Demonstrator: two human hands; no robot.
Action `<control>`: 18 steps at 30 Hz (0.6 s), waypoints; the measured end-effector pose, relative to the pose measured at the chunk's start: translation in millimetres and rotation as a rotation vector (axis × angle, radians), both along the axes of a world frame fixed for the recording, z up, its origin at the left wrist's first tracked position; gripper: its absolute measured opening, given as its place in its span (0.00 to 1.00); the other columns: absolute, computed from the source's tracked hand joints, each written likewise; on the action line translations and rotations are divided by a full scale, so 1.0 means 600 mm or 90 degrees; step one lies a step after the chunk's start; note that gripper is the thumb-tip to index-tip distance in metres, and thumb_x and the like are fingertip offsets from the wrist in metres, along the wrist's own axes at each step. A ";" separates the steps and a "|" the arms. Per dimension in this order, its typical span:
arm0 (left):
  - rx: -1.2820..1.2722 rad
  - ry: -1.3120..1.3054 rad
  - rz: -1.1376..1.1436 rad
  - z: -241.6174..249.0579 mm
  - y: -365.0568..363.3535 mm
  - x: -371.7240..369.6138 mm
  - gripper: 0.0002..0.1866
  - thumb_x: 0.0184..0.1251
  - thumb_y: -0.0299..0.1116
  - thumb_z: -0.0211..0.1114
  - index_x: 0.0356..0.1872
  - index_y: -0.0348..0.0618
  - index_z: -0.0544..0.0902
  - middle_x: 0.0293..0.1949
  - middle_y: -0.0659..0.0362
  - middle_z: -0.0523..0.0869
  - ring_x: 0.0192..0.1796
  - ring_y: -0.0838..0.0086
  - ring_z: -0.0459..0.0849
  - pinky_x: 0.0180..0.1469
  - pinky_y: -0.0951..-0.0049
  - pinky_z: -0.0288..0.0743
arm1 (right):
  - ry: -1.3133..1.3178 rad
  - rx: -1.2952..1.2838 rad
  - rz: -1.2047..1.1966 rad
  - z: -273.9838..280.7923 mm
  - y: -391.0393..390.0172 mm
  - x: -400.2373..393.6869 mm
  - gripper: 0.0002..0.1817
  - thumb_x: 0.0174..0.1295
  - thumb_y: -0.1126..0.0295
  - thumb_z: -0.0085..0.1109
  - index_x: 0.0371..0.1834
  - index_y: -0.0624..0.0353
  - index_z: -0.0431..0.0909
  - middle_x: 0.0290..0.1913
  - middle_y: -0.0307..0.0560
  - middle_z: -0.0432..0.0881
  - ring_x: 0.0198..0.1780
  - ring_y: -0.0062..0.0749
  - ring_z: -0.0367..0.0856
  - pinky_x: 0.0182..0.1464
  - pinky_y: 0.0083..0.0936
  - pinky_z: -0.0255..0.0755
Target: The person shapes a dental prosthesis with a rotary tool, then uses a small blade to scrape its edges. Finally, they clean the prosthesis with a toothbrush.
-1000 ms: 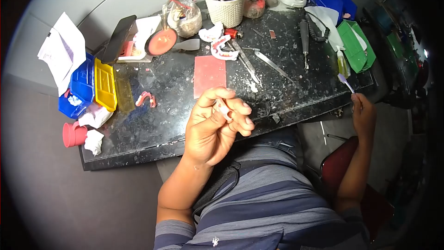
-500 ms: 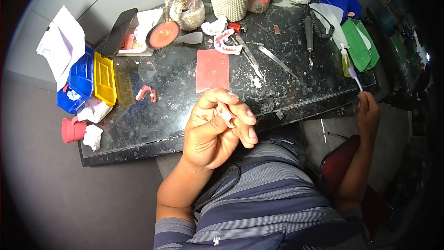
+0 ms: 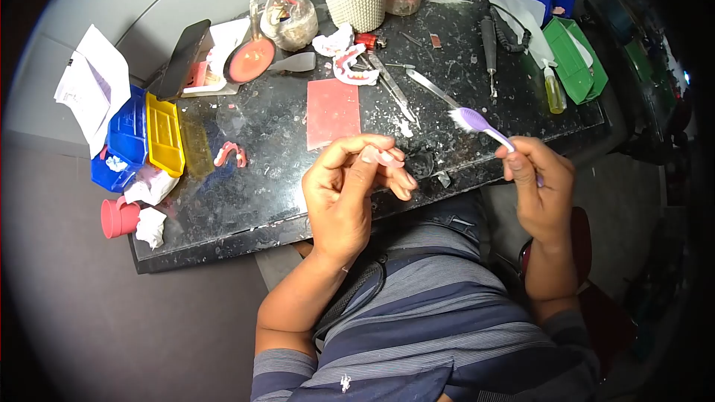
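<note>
My left hand (image 3: 342, 197) is raised over the front edge of the bench, its thumb and fingers closed on a small pale pink piece (image 3: 381, 156), partly hidden by the fingers. To the right, my right hand (image 3: 540, 182) grips a purple-and-white toothbrush (image 3: 480, 125) by its handle, with the bristled head pointing left toward my left hand. A gap separates brush and piece. Behind my left hand a pink wax sheet (image 3: 333, 112) lies flat. A pink denture-like piece (image 3: 230, 154) rests farther left.
Blue and yellow boxes (image 3: 162, 134), a red mug (image 3: 119, 217) and crumpled tissue (image 3: 150, 228) are at left. A dental model (image 3: 354, 67), metal tools (image 3: 395, 85) and a tool-filled basket (image 3: 356, 7) stand behind. A handpiece (image 3: 489, 45) and green box (image 3: 577, 59) are at right.
My right hand has moved left and inward over the bench edge with the toothbrush, whose head now shows clearly. My left hand has turned slightly, with the small piece still in its fingers.
</note>
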State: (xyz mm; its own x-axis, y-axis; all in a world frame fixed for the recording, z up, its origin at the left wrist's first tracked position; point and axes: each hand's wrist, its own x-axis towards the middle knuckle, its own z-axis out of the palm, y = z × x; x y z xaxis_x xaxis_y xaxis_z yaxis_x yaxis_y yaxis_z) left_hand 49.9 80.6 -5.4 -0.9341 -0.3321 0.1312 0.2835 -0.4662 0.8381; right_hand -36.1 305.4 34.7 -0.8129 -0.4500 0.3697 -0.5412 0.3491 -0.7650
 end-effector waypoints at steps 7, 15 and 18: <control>-0.015 -0.010 -0.026 -0.008 0.026 -0.003 0.10 0.78 0.24 0.53 0.49 0.27 0.79 0.36 0.50 0.85 0.33 0.72 0.85 0.35 0.74 0.82 | 0.030 -0.053 0.119 -0.006 -0.079 0.017 0.10 0.58 0.75 0.73 0.37 0.67 0.81 0.28 0.42 0.81 0.27 0.19 0.78 0.29 0.19 0.70; -0.024 0.008 -0.084 -0.014 0.027 0.001 0.09 0.76 0.25 0.58 0.49 0.28 0.79 0.44 0.51 0.84 0.39 0.73 0.85 0.40 0.74 0.82 | -0.116 -0.168 0.145 -0.028 -0.099 0.024 0.04 0.63 0.80 0.65 0.39 0.69 0.81 0.29 0.47 0.83 0.30 0.23 0.83 0.34 0.20 0.74; 0.003 0.043 -0.037 -0.018 0.034 -0.005 0.09 0.75 0.26 0.60 0.49 0.30 0.78 0.49 0.49 0.84 0.42 0.71 0.86 0.44 0.73 0.82 | -0.222 -0.210 0.116 -0.020 -0.099 0.031 0.09 0.65 0.74 0.65 0.42 0.71 0.82 0.29 0.47 0.82 0.28 0.25 0.81 0.32 0.21 0.72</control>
State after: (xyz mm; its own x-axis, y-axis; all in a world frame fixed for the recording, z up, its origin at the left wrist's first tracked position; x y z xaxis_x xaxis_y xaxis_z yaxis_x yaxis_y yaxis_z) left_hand 46.9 101.3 -16.1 -0.9407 -0.2784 0.1937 0.3122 -0.4880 0.8151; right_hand -17.5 245.9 22.9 -0.8323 -0.5012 0.2367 -0.2632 -0.0184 -0.9646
